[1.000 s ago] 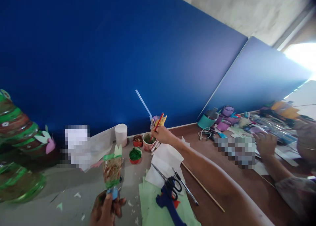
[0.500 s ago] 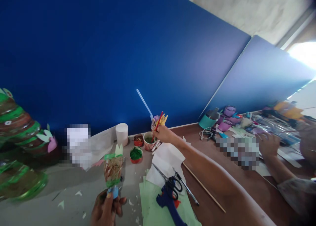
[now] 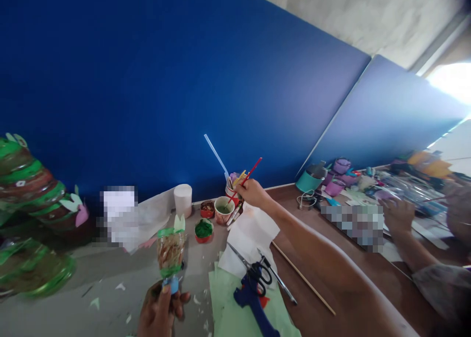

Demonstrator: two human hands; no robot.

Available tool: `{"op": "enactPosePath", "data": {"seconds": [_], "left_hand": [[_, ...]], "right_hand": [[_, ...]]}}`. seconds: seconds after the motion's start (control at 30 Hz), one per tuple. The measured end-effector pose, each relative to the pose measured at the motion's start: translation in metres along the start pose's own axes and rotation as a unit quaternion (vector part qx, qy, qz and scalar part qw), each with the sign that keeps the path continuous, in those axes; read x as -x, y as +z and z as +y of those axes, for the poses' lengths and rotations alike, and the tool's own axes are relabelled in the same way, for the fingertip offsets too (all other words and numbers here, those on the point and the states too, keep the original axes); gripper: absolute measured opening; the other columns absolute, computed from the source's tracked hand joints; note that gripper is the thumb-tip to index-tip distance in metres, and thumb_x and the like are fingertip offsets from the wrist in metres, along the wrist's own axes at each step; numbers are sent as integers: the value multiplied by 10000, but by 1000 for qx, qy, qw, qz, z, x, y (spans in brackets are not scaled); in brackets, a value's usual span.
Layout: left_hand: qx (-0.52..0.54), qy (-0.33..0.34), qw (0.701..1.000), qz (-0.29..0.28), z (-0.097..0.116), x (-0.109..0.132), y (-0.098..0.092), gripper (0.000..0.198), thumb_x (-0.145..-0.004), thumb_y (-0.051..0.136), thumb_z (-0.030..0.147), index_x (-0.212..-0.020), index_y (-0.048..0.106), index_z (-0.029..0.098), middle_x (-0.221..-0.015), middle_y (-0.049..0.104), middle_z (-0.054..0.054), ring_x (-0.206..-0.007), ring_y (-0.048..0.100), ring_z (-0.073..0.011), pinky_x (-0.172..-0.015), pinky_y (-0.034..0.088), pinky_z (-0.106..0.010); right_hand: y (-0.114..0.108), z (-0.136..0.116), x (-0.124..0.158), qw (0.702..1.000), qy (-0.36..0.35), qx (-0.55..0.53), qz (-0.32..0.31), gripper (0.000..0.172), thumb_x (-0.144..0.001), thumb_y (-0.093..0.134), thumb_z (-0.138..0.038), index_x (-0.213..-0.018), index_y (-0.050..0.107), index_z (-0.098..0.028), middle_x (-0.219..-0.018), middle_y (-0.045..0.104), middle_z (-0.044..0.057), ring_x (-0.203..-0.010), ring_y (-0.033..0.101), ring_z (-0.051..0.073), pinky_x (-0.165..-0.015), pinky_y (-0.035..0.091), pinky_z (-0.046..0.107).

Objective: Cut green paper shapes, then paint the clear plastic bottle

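My left hand (image 3: 162, 305) grips a small plastic bottle piece (image 3: 171, 251) by its blue cap, cap end down. Brown and green paint covers the piece, and pale green leaf shapes stick up from its rim. Farther off, my right hand (image 3: 253, 194) is closed around a red paintbrush (image 3: 253, 168). The brush tilts, its lower end inside a paper cup (image 3: 224, 210) of murky greenish liquid. Close to that cup stand a red-sided dish of green paint (image 3: 203, 229) and a smaller dish of brown paint (image 3: 207, 209).
Scissors (image 3: 253, 273), a pen (image 3: 283, 285) and a blue glue gun (image 3: 253, 310) lie on white and green paper. A wooden stick (image 3: 305, 278) lies to the right. Painted bottles (image 3: 37, 190) stand at left. Another person's hand (image 3: 399, 217) rests at right.
The red paintbrush has tipped over to the right, with my right hand shifting slightly right and nearer. My left hand and the bottle piece stay almost in place.
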State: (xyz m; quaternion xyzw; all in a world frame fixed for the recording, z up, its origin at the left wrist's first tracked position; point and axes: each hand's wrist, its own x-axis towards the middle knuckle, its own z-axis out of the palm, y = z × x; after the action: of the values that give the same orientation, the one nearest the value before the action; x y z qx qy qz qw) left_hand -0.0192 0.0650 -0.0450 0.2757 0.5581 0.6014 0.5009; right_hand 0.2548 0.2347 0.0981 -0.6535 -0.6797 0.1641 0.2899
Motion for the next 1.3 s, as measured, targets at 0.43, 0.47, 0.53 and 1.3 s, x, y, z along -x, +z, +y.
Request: {"op": "enactPosePath", "data": {"seconds": [0.43,0.47,0.53,1.3], "left_hand": [[26,-16,999,-34,3,3,3,450,-621,725,601,-639,549,186,-452,524,40,-410,508,-131,-578,553,-335],[30,-11,999,-36,4,4,4,451,-616,730,599,-636,546,187,-454,524,41,-401,496,-126,-576,555,-337],[32,-9,999,-36,6,5,5,458,-606,736,601,-628,538,188,-452,521,42,-392,484,-121,-571,556,-335],[28,-46,998,-31,-1,-1,1,488,-595,734,628,-623,559,173,-446,519,31,-395,507,-126,-587,553,-331]], "right_hand": [[-2,-1,6,1000,-1,-16,-7,256,-815,530,-234,-595,630,-146,-541,621,33,-562,585,152,-570,425,224],[-4,-2,5,1000,-2,-16,-1,271,-835,501,-243,-626,641,-142,-564,634,38,-569,590,152,-572,428,225],[-7,-6,4,1000,-9,-18,16,330,-894,394,-248,-755,670,-131,-673,681,54,-626,617,151,-605,445,222],[68,-51,-34,962,-79,223,-139,333,-942,433,-329,-1003,703,-144,-1025,730,166,-960,679,274,-779,474,315]]}}
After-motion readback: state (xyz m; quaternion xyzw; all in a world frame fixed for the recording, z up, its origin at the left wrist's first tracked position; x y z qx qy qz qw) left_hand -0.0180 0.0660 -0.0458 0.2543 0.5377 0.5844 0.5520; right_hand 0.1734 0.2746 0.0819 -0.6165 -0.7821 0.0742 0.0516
